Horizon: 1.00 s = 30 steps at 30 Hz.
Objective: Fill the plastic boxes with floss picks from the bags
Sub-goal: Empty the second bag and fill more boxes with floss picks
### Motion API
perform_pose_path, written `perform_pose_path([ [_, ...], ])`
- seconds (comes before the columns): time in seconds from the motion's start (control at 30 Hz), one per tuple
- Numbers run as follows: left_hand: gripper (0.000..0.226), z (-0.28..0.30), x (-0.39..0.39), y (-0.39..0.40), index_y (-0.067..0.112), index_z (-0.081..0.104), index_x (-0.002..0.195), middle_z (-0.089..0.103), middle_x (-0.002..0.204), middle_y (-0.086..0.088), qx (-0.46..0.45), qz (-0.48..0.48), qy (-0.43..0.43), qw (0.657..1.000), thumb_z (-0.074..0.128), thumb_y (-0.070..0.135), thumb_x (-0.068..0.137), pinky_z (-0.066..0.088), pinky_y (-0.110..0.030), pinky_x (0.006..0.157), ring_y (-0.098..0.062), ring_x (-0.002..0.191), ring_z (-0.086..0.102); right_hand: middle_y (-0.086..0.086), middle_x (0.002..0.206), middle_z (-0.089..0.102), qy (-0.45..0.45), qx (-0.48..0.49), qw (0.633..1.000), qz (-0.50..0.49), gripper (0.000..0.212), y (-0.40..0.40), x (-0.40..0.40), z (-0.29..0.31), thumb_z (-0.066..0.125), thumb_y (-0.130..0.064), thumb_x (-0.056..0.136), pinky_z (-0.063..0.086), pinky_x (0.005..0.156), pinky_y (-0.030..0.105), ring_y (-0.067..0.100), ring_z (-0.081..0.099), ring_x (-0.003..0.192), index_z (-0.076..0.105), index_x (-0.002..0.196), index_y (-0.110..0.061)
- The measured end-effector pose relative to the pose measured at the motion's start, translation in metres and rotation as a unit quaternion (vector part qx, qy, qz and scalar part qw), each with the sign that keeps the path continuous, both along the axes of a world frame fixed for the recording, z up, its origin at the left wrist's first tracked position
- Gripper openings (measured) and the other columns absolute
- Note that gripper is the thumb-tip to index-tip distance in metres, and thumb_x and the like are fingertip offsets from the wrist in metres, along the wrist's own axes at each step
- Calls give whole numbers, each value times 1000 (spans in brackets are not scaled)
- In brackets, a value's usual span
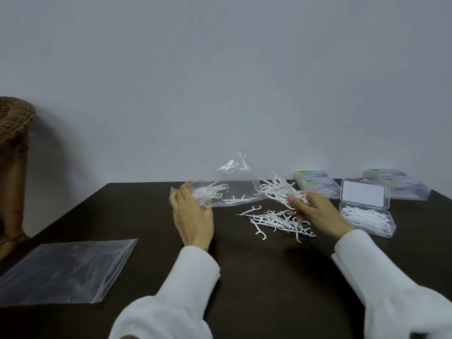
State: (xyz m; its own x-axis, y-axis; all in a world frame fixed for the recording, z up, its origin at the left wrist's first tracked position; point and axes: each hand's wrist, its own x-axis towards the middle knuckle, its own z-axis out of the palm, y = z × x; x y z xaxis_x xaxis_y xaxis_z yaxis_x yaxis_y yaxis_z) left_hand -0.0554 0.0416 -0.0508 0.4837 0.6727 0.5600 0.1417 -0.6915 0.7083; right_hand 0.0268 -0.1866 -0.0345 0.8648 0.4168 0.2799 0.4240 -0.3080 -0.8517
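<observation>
My left hand (192, 214) grips one end of a clear plastic bag (232, 187) lifted off the dark table (244, 277); a few white floss picks lie inside it. My right hand (315, 211) holds a bunch of white floss picks (278, 189) just above the table. Below it, a loose pile of floss picks (276, 220) is scattered on the table. To the right stands an open clear plastic box (367, 217) with its lid raised and floss picks inside.
An empty clear bag (66, 270) lies flat at the front left. Closed boxes with coloured labels sit at the back right, one stack (315, 183) behind my right hand and another (398, 183) further right. A brown woven object (12, 167) stands at the left edge.
</observation>
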Motion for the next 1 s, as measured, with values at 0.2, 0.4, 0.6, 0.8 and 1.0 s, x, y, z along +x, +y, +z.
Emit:
perform_pose_path([
  [0.2, 56, 1, 0, 5, 14, 44, 127, 49, 123, -7, -41, 24, -16, 999, 71, 10, 79, 46, -39, 92, -22, 122, 39, 0, 64, 62, -23, -39, 998, -33, 26, -5, -1, -2, 54, -28, 92, 41, 52, 20, 20, 58, 60, 52, 69, -19],
  [0.4, 54, 3, -1, 5, 13, 45, 125, 51, 125, -6, -62, 30, -27, 997, 69, 4, 78, 44, -40, 91, -21, 124, 34, -6, 65, 56, -55, -226, 972, -23, 29, -10, 5, -5, 54, -33, 92, 38, 57, 19, 6, 51, 59, 49, 65, -24],
  [0.6, 56, 5, -2, 1, 13, 44, 127, 49, 127, -7, -68, 19, -19, 997, 70, 3, 78, 43, -38, 94, -21, 127, 33, -2, 87, 61, -49, -236, 970, -16, 16, -9, 12, -10, 70, -29, 81, 38, 66, 18, 13, 55, 82, 59, 91, -23],
  [0.8, 57, 5, -2, -2, 14, 44, 128, 47, 129, -7, -59, 2, -15, 998, 70, 4, 78, 42, -36, 95, -21, 128, 32, -3, 88, 58, -26, -137, 990, -24, 45, -7, 12, -11, 77, 0, 70, 40, 62, 8, 9, 54, 69, 55, 103, -21],
  [1.0, 56, 2, 0, -6, 15, 45, 128, 48, 129, -6, -29, -20, -12, 999, 70, 8, 79, 43, -39, 98, -22, 132, 30, 2, 98, 58, -42, -104, 993, -20, 46, -5, 10, -10, 62, 15, 72, 45, 63, 4, 6, 57, 62, 56, 100, -20],
])
